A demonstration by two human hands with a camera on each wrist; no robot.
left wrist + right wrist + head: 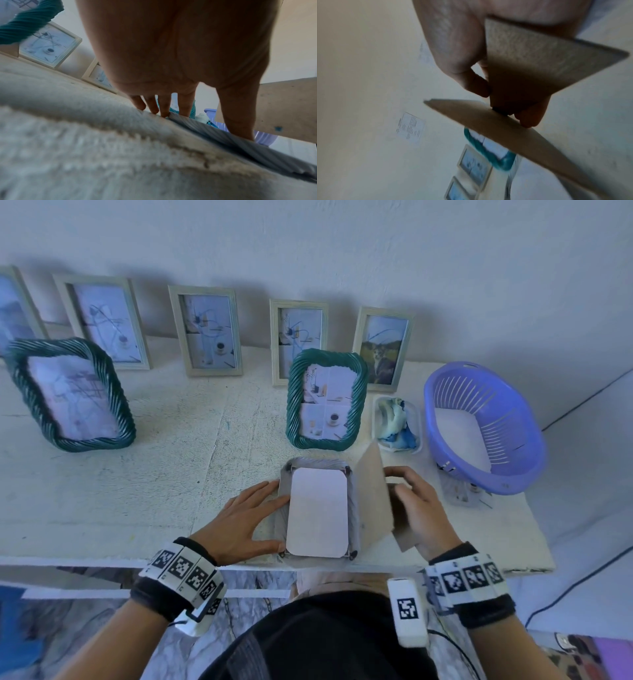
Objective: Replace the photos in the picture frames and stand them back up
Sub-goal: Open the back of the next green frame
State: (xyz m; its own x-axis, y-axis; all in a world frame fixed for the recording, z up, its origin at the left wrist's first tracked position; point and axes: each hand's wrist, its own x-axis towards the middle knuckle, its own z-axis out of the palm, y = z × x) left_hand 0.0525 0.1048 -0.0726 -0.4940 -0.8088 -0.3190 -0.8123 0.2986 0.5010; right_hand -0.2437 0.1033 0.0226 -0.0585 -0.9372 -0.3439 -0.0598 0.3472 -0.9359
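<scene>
A green woven frame point(354, 508) lies face down at the table's front edge, with a white photo back point(318, 511) showing in its opening. My left hand point(245, 517) lies flat with straight fingers on the frame's left side point(214, 129). My right hand point(419, 508) grips the brown backing board point(375, 491) with its stand flap, lifted on edge just right of the frame. In the right wrist view the fingers point(474, 83) pinch the board's stand flap point(530, 65).
Two green woven frames point(327, 398) point(68, 392) stand on the white table point(171, 457), with several pale wooden frames point(207, 330) behind along the wall. A tub of cloth point(397, 419) and a purple basket point(483, 426) sit at the right.
</scene>
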